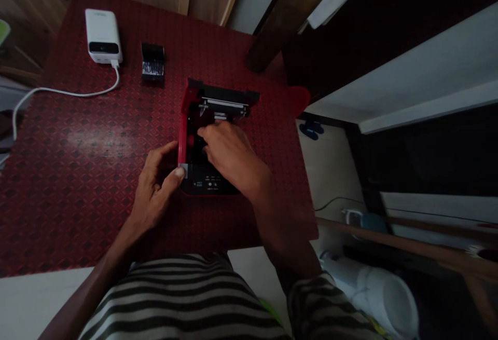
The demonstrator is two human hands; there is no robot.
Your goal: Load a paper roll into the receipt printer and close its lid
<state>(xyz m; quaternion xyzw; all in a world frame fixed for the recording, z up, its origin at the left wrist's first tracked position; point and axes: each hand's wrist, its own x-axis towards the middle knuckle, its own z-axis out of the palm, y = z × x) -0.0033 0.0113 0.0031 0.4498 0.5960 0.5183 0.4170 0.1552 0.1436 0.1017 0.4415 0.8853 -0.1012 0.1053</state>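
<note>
The red-and-black machine (204,174) sits toward the right of the bench (97,174), lid (229,94) raised at its far side; the left hand (153,187), fingers spread, touches its left edge, while the right hand (229,153) reaches inside, fingers curled, their hold hidden. The step seems to be work inside the machine, calling for a steadied body and careful fingers. Far left lie a black part (153,63) and a white power bank (102,34).

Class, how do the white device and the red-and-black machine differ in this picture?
The white device is mostly white; the red-and-black machine is darker. The machine stands open; the white device looks closed. The left hand touches the machine and the right hand reaches inside it; neither touches the white device. Both devices rest on the red table.
</note>
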